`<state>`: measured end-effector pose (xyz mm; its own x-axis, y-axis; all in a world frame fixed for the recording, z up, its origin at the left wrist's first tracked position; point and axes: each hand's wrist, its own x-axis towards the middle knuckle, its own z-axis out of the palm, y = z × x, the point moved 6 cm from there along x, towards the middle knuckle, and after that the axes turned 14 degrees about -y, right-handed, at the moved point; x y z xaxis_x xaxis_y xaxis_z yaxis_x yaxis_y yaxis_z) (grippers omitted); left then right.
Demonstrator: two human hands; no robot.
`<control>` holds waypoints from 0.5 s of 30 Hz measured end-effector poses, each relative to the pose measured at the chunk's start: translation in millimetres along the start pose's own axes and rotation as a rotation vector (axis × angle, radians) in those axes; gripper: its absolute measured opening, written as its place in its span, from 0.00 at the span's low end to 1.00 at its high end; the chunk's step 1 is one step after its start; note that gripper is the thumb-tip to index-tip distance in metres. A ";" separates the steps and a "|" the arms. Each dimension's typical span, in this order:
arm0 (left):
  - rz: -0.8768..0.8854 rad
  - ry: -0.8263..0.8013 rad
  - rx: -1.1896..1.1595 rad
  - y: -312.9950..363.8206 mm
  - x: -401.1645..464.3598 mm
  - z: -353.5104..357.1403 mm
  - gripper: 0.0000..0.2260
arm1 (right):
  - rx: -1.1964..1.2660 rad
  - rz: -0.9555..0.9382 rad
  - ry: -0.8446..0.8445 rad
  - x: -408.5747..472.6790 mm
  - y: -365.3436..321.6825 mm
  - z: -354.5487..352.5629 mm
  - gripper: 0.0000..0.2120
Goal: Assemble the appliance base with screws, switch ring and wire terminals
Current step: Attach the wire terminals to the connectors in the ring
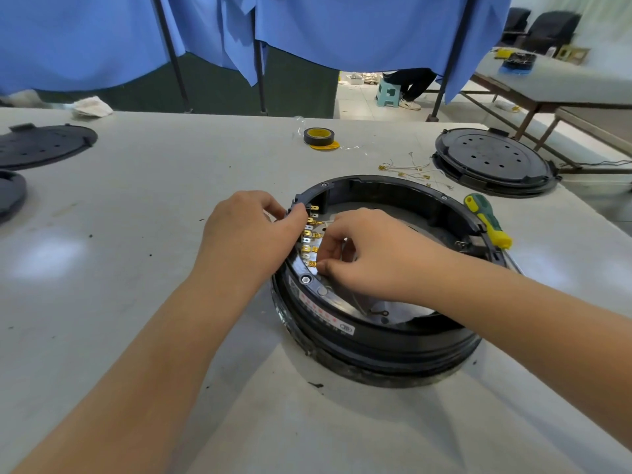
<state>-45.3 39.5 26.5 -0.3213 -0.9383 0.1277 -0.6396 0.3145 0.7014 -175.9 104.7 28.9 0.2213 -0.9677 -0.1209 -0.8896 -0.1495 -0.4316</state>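
A round black appliance base (383,340) lies open side up on the white table. A row of brass terminal tabs (309,238) lines its left inner wall, on a black switch part. My left hand (251,234) grips the base's left rim at that switch part, thumb and fingers pinched on it. My right hand (372,254) reaches inside the base, fingertips pinched at the lowest brass tab; I cannot make out a terminal or wire between them. A black wire loop (379,313) rests on the metal plate inside.
A green and yellow screwdriver (487,218) leans on the base's right rim. Loose white wires with brass terminals (412,169) lie behind it. A yellow tape roll (318,136) stands farther back. Black round covers lie at right (492,160) and far left (44,145).
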 end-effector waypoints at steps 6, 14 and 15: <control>0.006 -0.030 -0.019 -0.3 0.6 2.8 0.13 | 0.022 -0.003 -0.008 -1.0 0.1 -0.5 0.11; -0.015 -0.068 -0.051 -1.9 1.8 5.6 0.11 | 0.013 0.006 -0.020 -1.8 -1.8 1.4 0.11; -0.012 -0.079 -0.055 -2.0 2.0 6.3 0.11 | 0.008 0.007 -0.023 -1.6 -2.0 1.7 0.10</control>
<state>-49.0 37.9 21.0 -0.3693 -0.9271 0.0648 -0.6055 0.2929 0.7400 -173.8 106.9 28.5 0.2248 -0.9636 -0.1446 -0.8878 -0.1414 -0.4380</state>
